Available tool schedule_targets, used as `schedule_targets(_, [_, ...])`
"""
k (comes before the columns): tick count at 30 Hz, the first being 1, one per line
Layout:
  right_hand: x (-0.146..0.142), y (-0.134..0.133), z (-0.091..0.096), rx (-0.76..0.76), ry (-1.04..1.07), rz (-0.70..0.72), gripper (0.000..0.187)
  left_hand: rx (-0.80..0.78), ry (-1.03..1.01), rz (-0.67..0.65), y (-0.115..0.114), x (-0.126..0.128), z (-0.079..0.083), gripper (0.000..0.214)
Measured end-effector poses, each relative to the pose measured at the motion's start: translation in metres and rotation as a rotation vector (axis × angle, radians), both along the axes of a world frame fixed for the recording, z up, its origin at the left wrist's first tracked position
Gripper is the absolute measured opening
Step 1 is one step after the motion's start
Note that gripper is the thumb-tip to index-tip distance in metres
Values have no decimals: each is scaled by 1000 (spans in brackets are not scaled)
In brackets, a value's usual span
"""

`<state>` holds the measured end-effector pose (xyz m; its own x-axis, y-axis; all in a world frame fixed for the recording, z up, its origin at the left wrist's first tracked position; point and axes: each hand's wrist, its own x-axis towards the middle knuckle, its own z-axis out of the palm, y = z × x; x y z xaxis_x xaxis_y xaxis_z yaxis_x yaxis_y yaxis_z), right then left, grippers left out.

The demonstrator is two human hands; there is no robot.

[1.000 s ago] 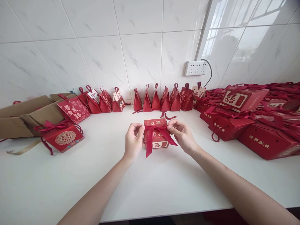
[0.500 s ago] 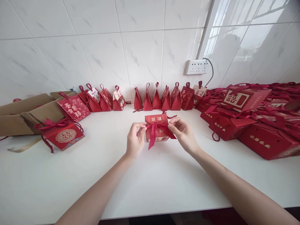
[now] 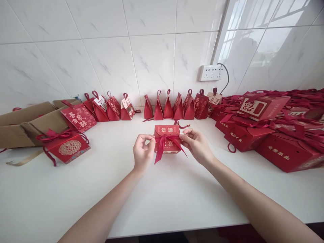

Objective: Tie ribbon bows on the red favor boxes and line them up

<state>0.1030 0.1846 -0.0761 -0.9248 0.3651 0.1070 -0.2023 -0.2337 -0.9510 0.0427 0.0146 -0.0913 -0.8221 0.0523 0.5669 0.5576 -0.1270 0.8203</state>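
Left hand (image 3: 152, 139): I'm pinching the ribbon bow (image 3: 165, 137), left side.
Right hand (image 3: 181, 137): pinching its right.
Gift box (image 3: 166, 129): likely needing even tugging.

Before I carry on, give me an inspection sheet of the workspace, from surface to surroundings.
Surface: white tabletop, small dark speck in front of the box.
Work items: red box, closed, with a dark-red ribbon knotted across it, tails hanging.
Clutter: brown cardboard left, heaped red boxes right, pointed boxes along the wall.
Fingers: left fingers and right fingers pinch the ribbon either side of its knot.
Cables: dark cable at the wall socket strip.
Surroundings: tiled wall behind.
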Motion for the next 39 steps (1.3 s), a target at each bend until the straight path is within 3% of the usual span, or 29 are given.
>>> schedule_targets(4, [-1, 0, -1, -8, -19, 6, 39, 32, -52, 42, 3, 1, 1, 15])
schedule_targets(7, [2, 0, -1, 105, -11, -15, 36, 18, -50, 37, 2, 0, -1, 13])
schedule_targets(11, [6, -1, -4, 550, 146, -91, 39, -7, -24, 36, 0, 0, -2, 10])
schedule_targets(16, [9, 2, -6, 1109, 312, -26, 105, -38, 30, 14, -3, 0, -1, 7])
schedule_targets(19, [8, 5, -7, 1290, 251, 16, 108, -69, 53, -13, -3, 1, -1, 6])
schedule_targets(23, [5, 8, -9, 1320, 264, -23, 101, -103, 221, -20, -2, 7, -1, 5])
schedule_targets(30, [5, 4, -12, 1337, 386, -41, 96, -409, 896, -16, 3, 21, -1, 17])
schedule_targets(35, [7, 2, -12, 1311, 332, -45, 93, -462, 1008, -22, 2, 17, 1, 22])
schedule_targets(39, [6, 4, -13, 1292, 349, -40, 91, -443, 923, -50, -1, 17, 2, 17])
